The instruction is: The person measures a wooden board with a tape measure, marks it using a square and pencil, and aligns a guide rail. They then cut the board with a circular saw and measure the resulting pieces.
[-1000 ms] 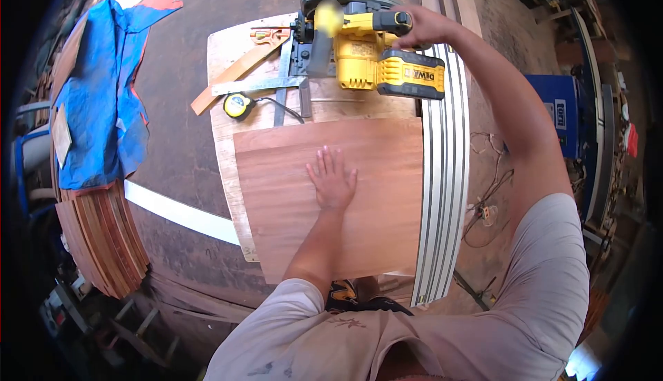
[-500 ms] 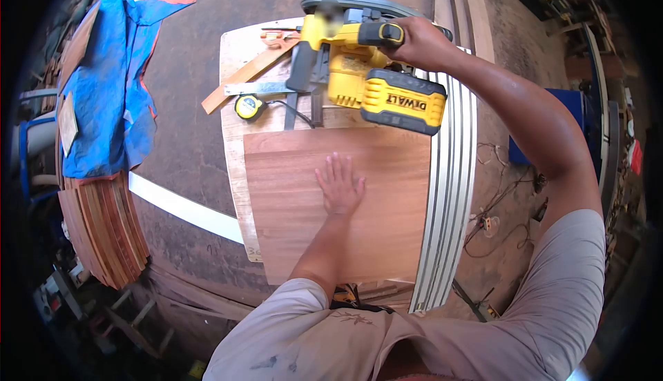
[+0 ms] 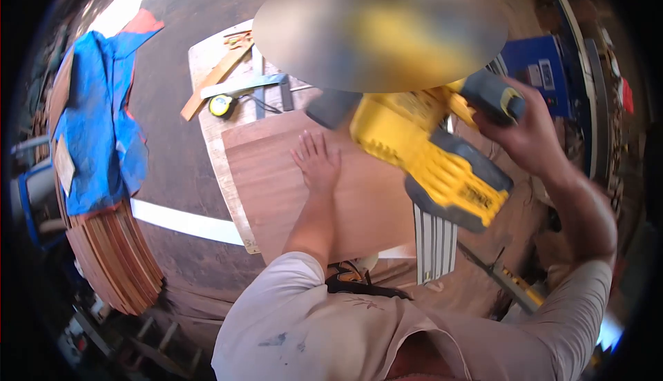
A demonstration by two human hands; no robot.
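Observation:
My right hand (image 3: 521, 132) is wrapped round the rear handle of a yellow and black cordless circular saw (image 3: 400, 129). The saw hangs raised and tilted above the right part of a reddish-brown wooden board (image 3: 269, 188), its battery pointing down to the right. A blurred oval hides its upper part. Flat on the board lies my left hand (image 3: 318, 163), fingers spread, holding nothing. A silver guide rail (image 3: 435, 246) runs along the board's right side, partly hidden by the saw.
Behind the board lie a tape measure (image 3: 222, 106), a metal square (image 3: 238, 85) and a wood strip (image 3: 217, 77). A blue tarp (image 3: 100, 119) covers stacked wood strips (image 3: 117, 257) on the left. A blue box (image 3: 539, 74) stands at the right.
My right hand has brought the saw right and closer to me, turning it. My left hand stays flat on the board. The view has shifted too.

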